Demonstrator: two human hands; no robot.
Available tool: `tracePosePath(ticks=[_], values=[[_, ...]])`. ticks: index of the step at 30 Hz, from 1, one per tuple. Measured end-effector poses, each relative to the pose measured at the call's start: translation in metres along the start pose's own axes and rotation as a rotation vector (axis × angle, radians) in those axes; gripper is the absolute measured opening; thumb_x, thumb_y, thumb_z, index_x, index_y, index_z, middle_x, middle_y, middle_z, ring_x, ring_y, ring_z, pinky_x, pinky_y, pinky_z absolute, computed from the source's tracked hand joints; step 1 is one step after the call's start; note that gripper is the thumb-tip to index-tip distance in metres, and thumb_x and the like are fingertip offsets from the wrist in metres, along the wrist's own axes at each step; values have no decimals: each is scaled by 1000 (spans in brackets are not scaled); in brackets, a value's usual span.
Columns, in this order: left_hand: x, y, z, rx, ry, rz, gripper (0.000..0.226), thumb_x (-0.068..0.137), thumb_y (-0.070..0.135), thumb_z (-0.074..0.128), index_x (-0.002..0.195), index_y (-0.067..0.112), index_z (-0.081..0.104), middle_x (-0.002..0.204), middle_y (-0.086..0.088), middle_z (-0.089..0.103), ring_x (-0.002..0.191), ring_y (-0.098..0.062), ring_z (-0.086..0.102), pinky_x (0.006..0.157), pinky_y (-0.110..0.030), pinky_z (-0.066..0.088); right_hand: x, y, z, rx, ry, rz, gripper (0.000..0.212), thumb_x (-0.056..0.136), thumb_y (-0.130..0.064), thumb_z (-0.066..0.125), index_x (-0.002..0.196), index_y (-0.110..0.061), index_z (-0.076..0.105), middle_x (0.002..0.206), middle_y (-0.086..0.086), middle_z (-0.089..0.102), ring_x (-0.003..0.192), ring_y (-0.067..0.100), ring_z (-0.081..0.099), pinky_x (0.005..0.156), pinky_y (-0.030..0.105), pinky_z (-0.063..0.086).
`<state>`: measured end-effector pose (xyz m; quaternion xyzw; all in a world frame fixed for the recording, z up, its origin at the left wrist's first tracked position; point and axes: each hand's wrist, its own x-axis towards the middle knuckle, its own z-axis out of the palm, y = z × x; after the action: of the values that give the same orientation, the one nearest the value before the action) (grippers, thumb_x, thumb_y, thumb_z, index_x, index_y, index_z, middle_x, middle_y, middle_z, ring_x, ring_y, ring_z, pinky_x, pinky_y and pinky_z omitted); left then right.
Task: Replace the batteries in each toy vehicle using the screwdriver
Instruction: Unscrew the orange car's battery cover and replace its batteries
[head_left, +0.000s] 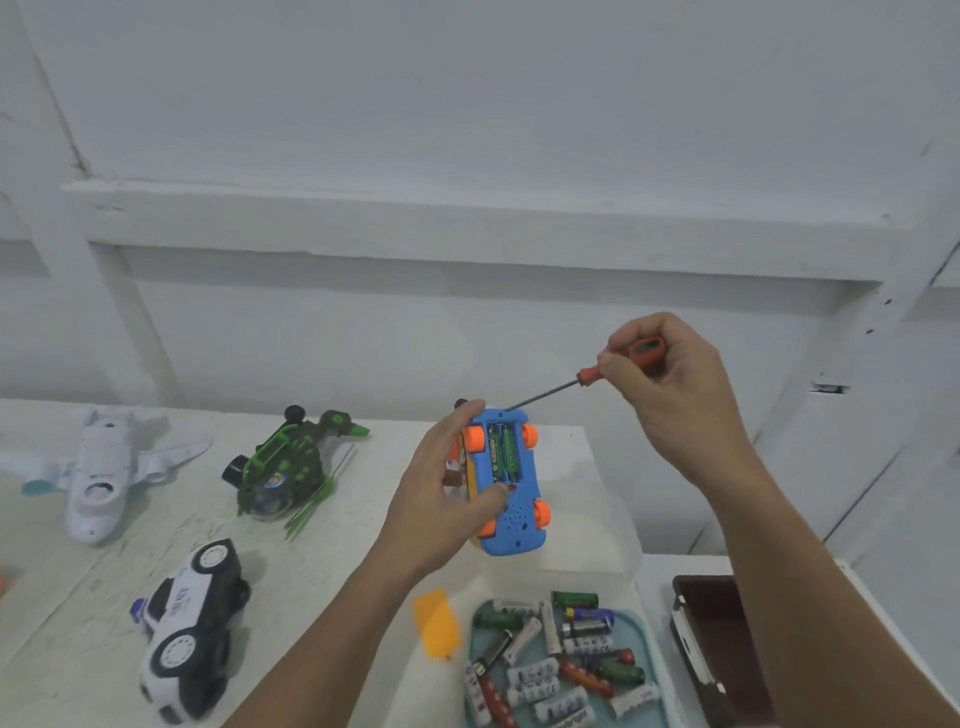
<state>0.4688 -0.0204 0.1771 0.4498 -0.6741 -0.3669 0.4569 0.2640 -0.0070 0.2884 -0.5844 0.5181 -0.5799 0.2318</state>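
Left hand (441, 488) grips upturned blue toy car (506, 483), batteries exposed; right hand (670, 384) pinches red screwdriver (587, 375), tip at car's end.

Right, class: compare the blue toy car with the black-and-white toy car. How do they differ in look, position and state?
The blue toy car is held up in the left hand; the black-and-white toy car lies on the table. The blue car has orange wheels, the other white ones. The blue car's underside faces the camera, its battery bay open; the other lies on its side. Both are toy vehicles.
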Motion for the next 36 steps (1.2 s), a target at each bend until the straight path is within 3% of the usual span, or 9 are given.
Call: tracePosePath(ticks=[3,6,13,17,21,24,27,32,36], values=[[6,0,9,-3,-12,8,69,77,18,71,127,56,42,127,16,54,106,3,59,76,-8,48,6,8,-4,-104,-18,-7,13,87,-7,64,86,-20,58,74,-1,66,78,12,70,61,18,47],[10,2,14,-3,-12,20,72,82,1,70,123,53,43,123,18,53,100,9,58,71,-5,47,7,15,-7,-141,-37,-9,11,87,-7,62,87,-17,57,78,5,68,74,6,70,56,11,44],[16,0,19,0,-28,15,71,82,1,71,125,52,44,121,25,51,97,12,58,71,-5,47,12,23,-11,-199,-57,-23,10,89,-9,61,89,-17,56,83,9,67,70,-1,66,55,7,42],[19,-5,20,23,-42,11,72,81,6,73,126,54,45,122,32,50,104,11,54,76,-5,46,16,19,-14,-274,-140,-47,10,91,-12,60,89,-20,54,81,6,66,61,-5,60,52,10,42],[23,-6,21,59,-77,10,72,80,10,75,122,61,45,122,40,46,108,12,50,78,-6,48,34,15,-18,-328,-259,-6,13,90,-10,58,86,-20,51,77,-2,71,52,1,56,51,12,43],[24,-7,24,65,-115,22,72,80,8,74,124,58,46,122,33,49,106,11,54,72,-11,51,52,14,-21,-382,-328,46,10,88,-10,58,89,-18,52,77,5,70,55,10,57,52,19,44],[27,-7,25,105,-160,30,72,80,9,74,124,58,44,120,37,47,105,15,53,69,-9,51,64,17,-20,-393,-367,90,11,88,-9,58,89,-17,52,77,9,68,54,9,58,53,22,44],[29,-10,26,176,-204,13,73,70,31,69,129,62,41,127,44,40,112,6,55,85,-30,59,66,29,-25,-318,-367,170,9,88,-1,54,89,-10,51,63,3,65,59,10,65,48,21,42],[30,-14,26,171,-201,11,75,68,34,68,132,61,40,128,42,40,115,0,55,91,-33,56,61,43,-35,-300,-373,216,8,87,-1,54,89,-8,52,51,-5,61,70,24,68,55,29,44]])
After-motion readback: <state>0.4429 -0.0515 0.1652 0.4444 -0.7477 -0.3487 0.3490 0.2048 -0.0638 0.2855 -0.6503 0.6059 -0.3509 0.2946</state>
